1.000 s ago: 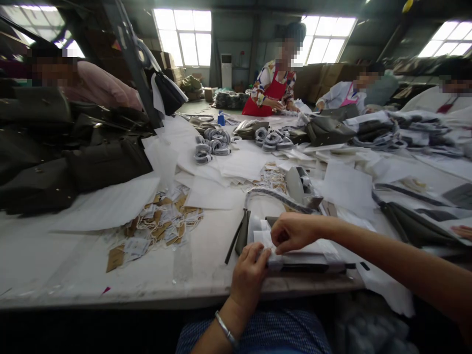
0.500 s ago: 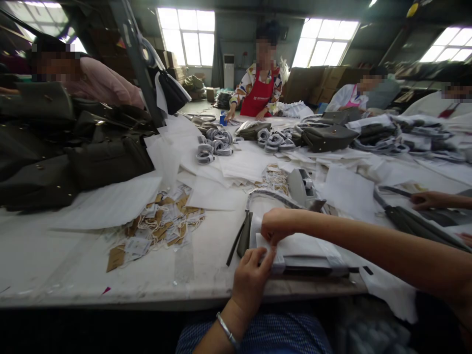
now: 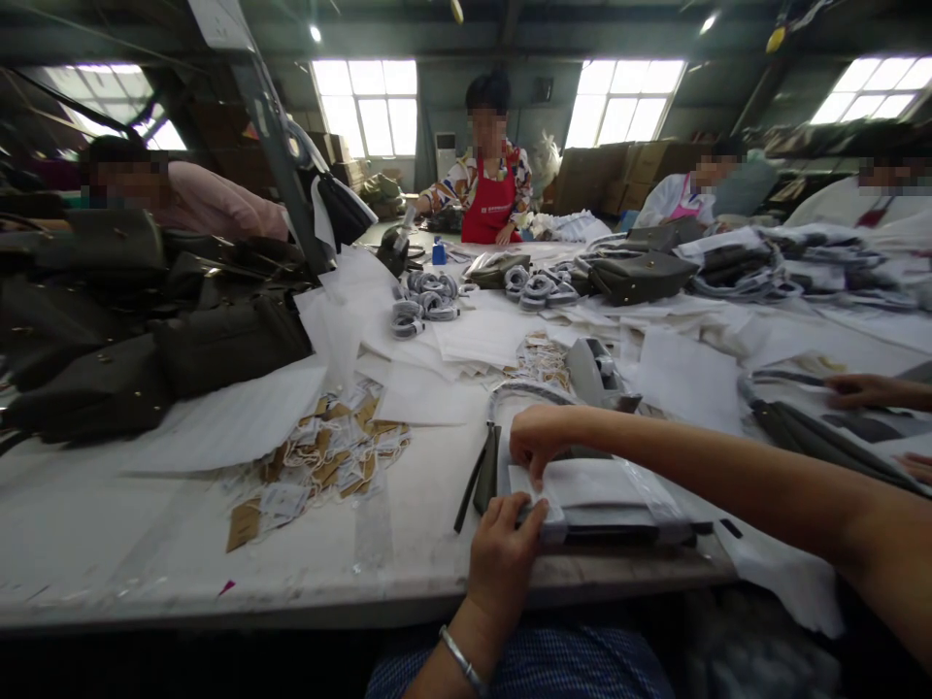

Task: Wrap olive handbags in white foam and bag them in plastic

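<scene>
A dark olive handbag point(image 3: 486, 471) lies at the table's front edge, partly covered by a white foam sheet point(image 3: 593, 482). Its strap point(image 3: 524, 388), wrapped in grey-clear plastic, arches up behind. My left hand point(image 3: 504, 549) grips the left front corner of the wrapping, thumb and fingers bent around it. Just above, my right hand point(image 3: 540, 437) is closed with its fingertips pressed down on the sheet's left end. What lies between those fingertips is too hidden to make out. Clear tape or film point(image 3: 659, 500) crosses the wrapping's right side.
Brown and white hang tags point(image 3: 327, 447) are heaped to the left, near piled dark handbags point(image 3: 94, 374). A grey tape dispenser point(image 3: 593, 374) stands behind my work. Coils of wrapped straps point(image 3: 426, 301) lie farther back. A co-worker's hand point(image 3: 859, 390) works at the right; other people stand around the table.
My hands stay at the wrapping's left end, the right fingertips slightly apart from the left thumb now. The view has tilted up a little. The red-aproned person opposite has lifted a dark item.
</scene>
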### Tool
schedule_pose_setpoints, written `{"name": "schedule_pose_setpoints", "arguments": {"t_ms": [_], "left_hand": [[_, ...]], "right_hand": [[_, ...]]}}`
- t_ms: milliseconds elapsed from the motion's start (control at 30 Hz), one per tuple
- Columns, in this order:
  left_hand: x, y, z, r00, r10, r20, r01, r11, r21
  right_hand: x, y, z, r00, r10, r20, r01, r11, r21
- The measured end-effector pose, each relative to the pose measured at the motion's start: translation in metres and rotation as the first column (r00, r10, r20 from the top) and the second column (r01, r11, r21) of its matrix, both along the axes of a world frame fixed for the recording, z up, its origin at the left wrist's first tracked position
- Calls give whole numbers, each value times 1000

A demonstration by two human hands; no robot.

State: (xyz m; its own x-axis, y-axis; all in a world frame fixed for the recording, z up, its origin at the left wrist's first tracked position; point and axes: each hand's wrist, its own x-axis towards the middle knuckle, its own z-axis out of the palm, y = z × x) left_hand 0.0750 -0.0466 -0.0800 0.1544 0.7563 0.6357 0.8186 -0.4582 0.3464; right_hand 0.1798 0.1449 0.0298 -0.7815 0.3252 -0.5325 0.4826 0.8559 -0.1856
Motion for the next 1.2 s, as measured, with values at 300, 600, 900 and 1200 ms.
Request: {"name": "schedule_pose_setpoints", "arguments": {"t_ms": [300,600,900,1200], "left_hand": [[0,2,2,1000,3,-26,-3,1000,16],[0,0,-3,1000,-1,-13,1,999,51],[-2,0,-7,1000,-11,8,10,999,53],[-4,1,-15,997,-34,-76,44,990,134]], "right_hand": [[15,40,-19,978,-202,-59,200,979,-40],[47,25,-16,892,-337,-301,340,939,-42],[60,-7,-62,712,-610,-346,502,788,-357],[55,-6,-79,567,-669,-480,611,733,-299]]}}
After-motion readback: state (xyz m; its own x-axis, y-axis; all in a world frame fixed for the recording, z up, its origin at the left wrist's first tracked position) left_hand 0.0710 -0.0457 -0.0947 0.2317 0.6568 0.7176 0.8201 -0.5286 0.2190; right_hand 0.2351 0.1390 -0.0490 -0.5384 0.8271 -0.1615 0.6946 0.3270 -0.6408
